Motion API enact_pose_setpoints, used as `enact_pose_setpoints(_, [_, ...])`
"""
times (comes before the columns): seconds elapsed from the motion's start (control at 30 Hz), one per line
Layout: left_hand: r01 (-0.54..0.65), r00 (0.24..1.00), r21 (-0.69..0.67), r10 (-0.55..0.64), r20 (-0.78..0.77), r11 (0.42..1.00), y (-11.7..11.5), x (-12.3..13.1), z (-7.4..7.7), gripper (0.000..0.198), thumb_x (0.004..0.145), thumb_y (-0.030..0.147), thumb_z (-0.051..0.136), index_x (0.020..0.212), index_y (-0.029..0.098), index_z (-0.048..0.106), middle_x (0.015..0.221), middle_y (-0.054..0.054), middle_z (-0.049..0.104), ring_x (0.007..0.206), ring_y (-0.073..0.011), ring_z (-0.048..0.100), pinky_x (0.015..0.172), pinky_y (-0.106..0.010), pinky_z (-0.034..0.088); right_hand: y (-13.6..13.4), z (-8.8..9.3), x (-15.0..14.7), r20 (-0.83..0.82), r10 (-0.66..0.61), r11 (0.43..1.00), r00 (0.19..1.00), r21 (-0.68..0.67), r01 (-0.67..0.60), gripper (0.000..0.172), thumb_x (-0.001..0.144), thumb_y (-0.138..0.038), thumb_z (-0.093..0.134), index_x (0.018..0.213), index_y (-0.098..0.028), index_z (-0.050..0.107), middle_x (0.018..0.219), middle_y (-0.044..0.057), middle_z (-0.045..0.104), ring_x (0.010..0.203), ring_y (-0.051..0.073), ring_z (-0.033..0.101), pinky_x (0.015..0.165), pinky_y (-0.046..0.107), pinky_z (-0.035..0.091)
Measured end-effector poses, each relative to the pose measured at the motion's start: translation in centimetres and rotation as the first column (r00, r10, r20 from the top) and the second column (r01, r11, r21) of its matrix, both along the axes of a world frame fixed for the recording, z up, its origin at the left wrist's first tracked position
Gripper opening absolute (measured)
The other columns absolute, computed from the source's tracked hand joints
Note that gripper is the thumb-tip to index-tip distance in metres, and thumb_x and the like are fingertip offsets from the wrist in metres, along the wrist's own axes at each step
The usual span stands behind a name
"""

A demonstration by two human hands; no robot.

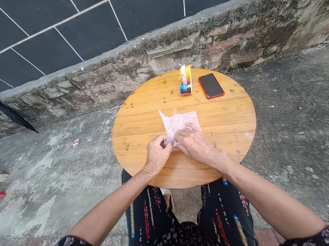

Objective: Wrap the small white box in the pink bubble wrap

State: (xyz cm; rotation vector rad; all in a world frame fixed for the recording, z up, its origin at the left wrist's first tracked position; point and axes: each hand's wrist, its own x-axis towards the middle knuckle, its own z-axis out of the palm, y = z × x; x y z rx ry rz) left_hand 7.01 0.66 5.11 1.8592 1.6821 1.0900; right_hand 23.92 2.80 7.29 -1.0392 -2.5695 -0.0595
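A pale pinkish, wrinkled sheet (183, 121), which looks like bubble wrap, lies on the round wooden table (139, 122) before me. Thumb and fingers of my left hand (157, 151) pinch its near left corner. Close beside it, my right hand (195, 142) lies over the sheet's near part, thumb and forefinger closed on the edge by the same corner. The other right fingers rest bent on the sheet. A strip that looks like clear tape (175, 111) sticks out past the far edge. My fingers hide the near edge.
Toward the table's far side stand a yellow and blue tape dispenser (185, 80) and, to its right, a phone (211, 85) in a red case. A small clear scrap (248, 135) lies near the right rim. A folded black umbrella (9, 109) leans against the stone wall base (107, 80).
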Motion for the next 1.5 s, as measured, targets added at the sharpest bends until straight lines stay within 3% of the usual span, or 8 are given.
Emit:
enact_pose_setpoints(0.17, [0.061, 0.986, 0.158, -0.035, -0.163, 0.985, -1.0, 0.5, 0.2, 0.008, 0.081, 0.019, 0.057, 0.074, 0.018, 0.060, 0.073, -0.001, 0.057, 0.066, -0.0131, 0.052, 0.063, -0.025, 0.043, -0.2, -0.5, -0.1, -0.106, -0.069, 0.996, 0.992, -0.062, 0.063, 0.023, 0.087, -0.024, 0.062, 0.107, -0.013, 0.056, 0.092, 0.009, 0.069, 0.094, 0.024, 0.062, 0.104, 0.039, 0.035])
enact_pose_setpoints(0.37, [0.143, 0.965, 0.286, -0.069, -0.254, 0.948, -1.5, 0.5, -0.4, 0.012, 0.083, 0.011, 0.052, 0.079, 0.018, 0.061, 0.085, -0.004, 0.062, 0.083, -0.0167, 0.058, 0.076, -0.029, 0.047, -0.5, -0.5, -0.1, -0.212, -0.123, 0.988, 0.969, -0.121, 0.099, 0.046, 0.084, -0.018, 0.063, 0.126, -0.014, 0.047, 0.128, 0.015, 0.055, 0.116, 0.028, 0.053, 0.098, 0.041, 0.044])
enact_pose_setpoints(0.53, [0.237, 0.917, 0.367, -0.083, -0.390, 0.900, -1.5, 0.2, -0.5, 0.015, 0.084, 0.011, 0.052, 0.086, 0.018, 0.065, 0.097, -0.007, 0.066, 0.091, -0.0201, 0.058, 0.082, -0.036, 0.048, -0.5, -0.5, -0.2, -0.174, -0.142, 0.979, 0.974, -0.172, 0.112, 0.043, 0.083, -0.016, 0.062, 0.124, -0.017, 0.050, 0.138, 0.016, 0.046, 0.123, 0.031, 0.048, 0.097, 0.046, 0.045])
enact_pose_setpoints(0.87, [0.481, 0.808, 0.345, -0.255, -0.531, 0.806, -1.2, -0.8, -0.7, 0.022, 0.087, 0.007, 0.046, 0.100, 0.012, 0.064, 0.113, -0.013, 0.065, 0.113, -0.0235, 0.054, 0.099, -0.041, 0.047, -0.6, -0.3, -0.2, -0.110, -0.112, 0.988, 0.988, -0.122, 0.098, 0.042, 0.081, -0.009, 0.058, 0.123, -0.013, 0.051, 0.137, 0.016, 0.047, 0.123, 0.031, 0.046, 0.100, 0.046, 0.045])
enact_pose_setpoints(1.2, [0.522, 0.742, 0.293, -0.258, -0.618, 0.801, -1.2, -0.6, 0.5, 0.014, 0.083, 0.011, 0.050, 0.084, 0.013, 0.063, 0.100, -0.012, 0.065, 0.093, -0.0236, 0.056, 0.083, -0.037, 0.052, -1.8, 1.4, 2.9, -0.275, -0.157, 0.974, 0.949, -0.200, 0.103, 0.042, 0.082, -0.024, 0.062, 0.123, -0.017, 0.053, 0.137, 0.015, 0.050, 0.122, 0.029, 0.051, 0.101, 0.050, 0.043])
enact_pose_setpoints(1.3, [0.549, 0.733, 0.284, -0.290, -0.615, 0.786, -1.2, -0.9, 0.4, 0.015, 0.083, 0.010, 0.049, 0.086, 0.013, 0.063, 0.106, -0.012, 0.064, 0.097, -0.0240, 0.055, 0.085, -0.038, 0.051, -2.8, 0.9, 6.0, -0.387, -0.392, 0.866, 0.835, -0.460, 0.193, 0.027, 0.084, -0.028, 0.060, 0.109, -0.017, 0.057, 0.114, 0.012, 0.065, 0.091, 0.022, 0.066, 0.084, 0.041, 0.053])
enact_pose_setpoints(1.4, [0.565, 0.747, 0.309, -0.315, -0.586, 0.765, -1.1, -1.2, 0.0, 0.019, 0.082, 0.008, 0.048, 0.090, 0.013, 0.064, 0.110, -0.012, 0.063, 0.103, -0.0252, 0.054, 0.089, -0.040, 0.050, -3.7, -0.2, 8.0, -0.343, -0.619, 0.621, 0.706, -0.765, 0.172, 0.020, 0.085, -0.029, 0.058, 0.101, -0.016, 0.057, 0.097, 0.009, 0.069, 0.072, 0.017, 0.068, 0.064, 0.030, 0.056])
enact_pose_setpoints(1.5, [0.576, 0.756, 0.337, -0.329, -0.566, 0.745, -0.7, -1.3, -0.2, 0.020, 0.082, 0.007, 0.048, 0.091, 0.014, 0.064, 0.109, -0.012, 0.064, 0.105, -0.0258, 0.054, 0.088, -0.041, 0.050, -4.0, -1.0, 8.2, -0.279, -0.743, 0.432, 0.608, -0.894, 0.118, 0.023, 0.085, -0.028, 0.059, 0.104, -0.015, 0.055, 0.093, 0.009, 0.070, 0.067, 0.015, 0.069, 0.048, 0.022, 0.052])
